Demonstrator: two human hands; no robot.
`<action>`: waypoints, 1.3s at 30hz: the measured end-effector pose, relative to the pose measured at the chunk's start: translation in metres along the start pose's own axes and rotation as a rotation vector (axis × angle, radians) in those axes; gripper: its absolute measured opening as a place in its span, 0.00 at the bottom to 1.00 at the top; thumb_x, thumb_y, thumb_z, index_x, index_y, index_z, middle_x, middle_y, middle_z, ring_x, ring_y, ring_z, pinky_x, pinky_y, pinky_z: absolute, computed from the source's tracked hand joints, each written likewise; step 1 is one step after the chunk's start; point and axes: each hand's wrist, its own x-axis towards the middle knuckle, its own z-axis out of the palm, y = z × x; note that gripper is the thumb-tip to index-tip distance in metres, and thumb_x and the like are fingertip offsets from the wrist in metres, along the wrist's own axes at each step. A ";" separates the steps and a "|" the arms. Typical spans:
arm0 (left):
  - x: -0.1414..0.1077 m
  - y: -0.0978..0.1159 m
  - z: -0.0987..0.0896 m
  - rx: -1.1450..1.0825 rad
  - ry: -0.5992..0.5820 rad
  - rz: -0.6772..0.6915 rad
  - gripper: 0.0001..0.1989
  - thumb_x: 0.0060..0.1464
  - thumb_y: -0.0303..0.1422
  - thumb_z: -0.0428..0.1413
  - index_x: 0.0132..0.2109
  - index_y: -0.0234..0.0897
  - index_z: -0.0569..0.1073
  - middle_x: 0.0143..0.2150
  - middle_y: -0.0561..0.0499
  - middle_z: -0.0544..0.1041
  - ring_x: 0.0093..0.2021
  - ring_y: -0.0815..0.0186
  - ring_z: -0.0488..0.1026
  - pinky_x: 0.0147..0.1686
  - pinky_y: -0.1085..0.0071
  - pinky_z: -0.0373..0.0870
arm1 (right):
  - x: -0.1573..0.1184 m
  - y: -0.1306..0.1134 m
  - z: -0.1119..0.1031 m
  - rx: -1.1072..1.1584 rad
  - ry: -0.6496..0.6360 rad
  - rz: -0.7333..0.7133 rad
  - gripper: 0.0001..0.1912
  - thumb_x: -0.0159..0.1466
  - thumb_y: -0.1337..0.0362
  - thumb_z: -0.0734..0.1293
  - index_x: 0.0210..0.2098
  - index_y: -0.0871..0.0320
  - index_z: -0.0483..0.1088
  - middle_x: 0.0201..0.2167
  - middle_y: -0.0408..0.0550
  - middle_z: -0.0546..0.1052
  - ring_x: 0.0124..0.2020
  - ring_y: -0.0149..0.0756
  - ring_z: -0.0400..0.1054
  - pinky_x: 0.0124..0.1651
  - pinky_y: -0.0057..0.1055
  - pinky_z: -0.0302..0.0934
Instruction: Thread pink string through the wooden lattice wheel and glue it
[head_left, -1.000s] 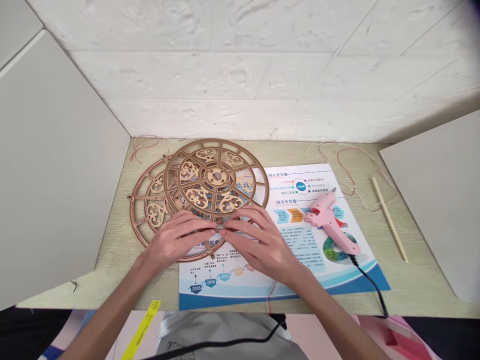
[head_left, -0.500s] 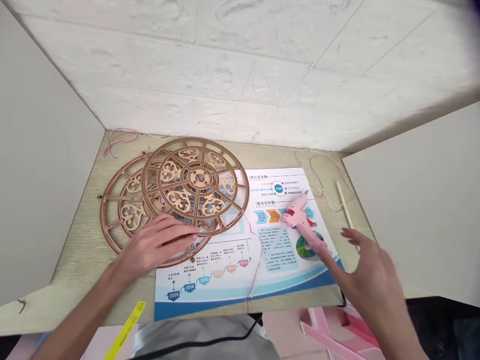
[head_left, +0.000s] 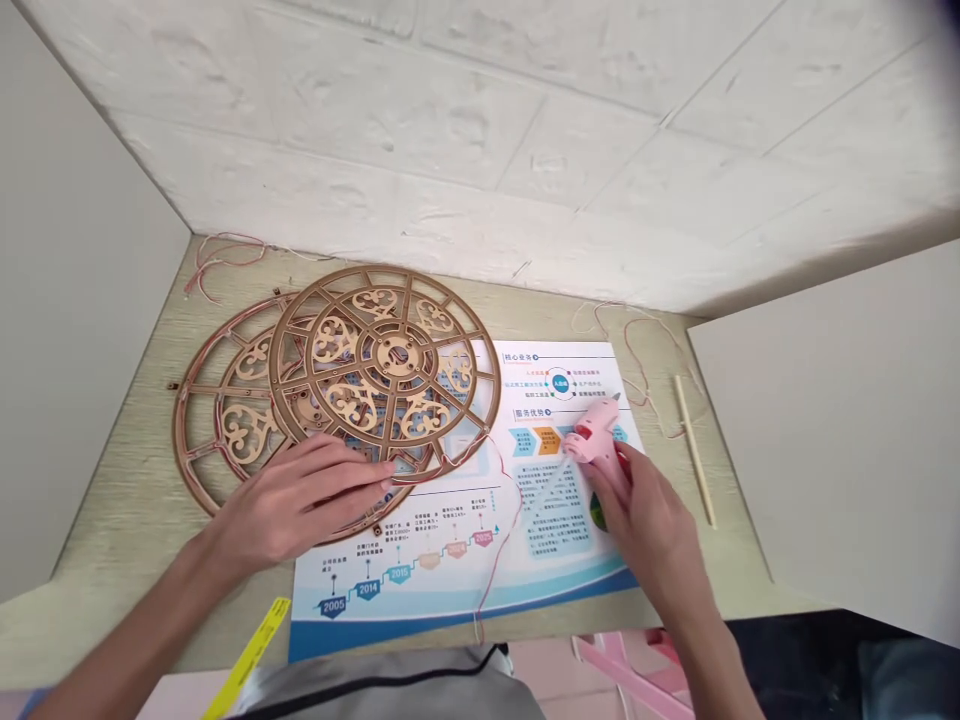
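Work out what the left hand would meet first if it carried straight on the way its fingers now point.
The left hand points right, so the first thing in line is probably the outer rim of the upper laser-cut wooden wheel, just beyond the fingertips. Depth is unclear, so the hand may pass above it.

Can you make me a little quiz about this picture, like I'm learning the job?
1. What is the right hand holding? A) the pink glue gun B) a pair of scissors
2. True or false: the wooden stick lies to the right of the printed poster.
3. Fill the gap: the left hand rests on a cut-out wheel made of ____.

Key: 1 A; 2 true; 3 wood.
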 end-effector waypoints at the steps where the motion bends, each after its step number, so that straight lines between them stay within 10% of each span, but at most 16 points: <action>1: 0.000 0.000 0.000 -0.004 0.008 0.002 0.16 0.71 0.28 0.44 0.57 0.39 0.72 0.51 0.45 0.80 0.47 0.64 0.75 0.47 0.66 0.72 | -0.001 0.002 0.000 0.001 0.009 -0.023 0.32 0.70 0.41 0.53 0.55 0.62 0.66 0.41 0.61 0.77 0.41 0.52 0.72 0.41 0.43 0.66; 10: 0.009 0.004 -0.004 -0.004 0.050 0.020 0.14 0.71 0.27 0.45 0.55 0.37 0.73 0.49 0.45 0.81 0.45 0.64 0.77 0.44 0.66 0.74 | -0.013 -0.014 -0.032 0.003 0.079 0.198 0.30 0.69 0.46 0.56 0.57 0.63 0.69 0.31 0.54 0.75 0.28 0.44 0.70 0.29 0.35 0.61; 14: 0.012 0.008 -0.010 -0.009 -0.018 -0.020 0.13 0.69 0.25 0.48 0.55 0.36 0.73 0.50 0.43 0.80 0.46 0.64 0.78 0.46 0.66 0.75 | -0.018 -0.040 -0.039 0.225 0.091 0.294 0.26 0.67 0.47 0.62 0.57 0.55 0.69 0.41 0.53 0.78 0.36 0.45 0.74 0.34 0.35 0.66; 21: 0.009 0.008 -0.013 -0.038 -0.071 -0.075 0.13 0.70 0.27 0.47 0.54 0.38 0.73 0.53 0.47 0.79 0.49 0.66 0.77 0.51 0.67 0.73 | -0.019 -0.068 -0.032 0.528 0.019 -0.036 0.21 0.66 0.54 0.67 0.57 0.50 0.69 0.46 0.50 0.80 0.41 0.43 0.76 0.39 0.33 0.71; 39: 0.012 0.007 -0.013 -0.037 -0.050 0.010 0.11 0.67 0.23 0.51 0.52 0.34 0.74 0.53 0.43 0.78 0.49 0.65 0.76 0.49 0.66 0.74 | -0.008 -0.088 -0.044 0.913 -0.231 0.314 0.21 0.60 0.44 0.70 0.30 0.55 0.70 0.24 0.45 0.70 0.26 0.36 0.64 0.28 0.31 0.62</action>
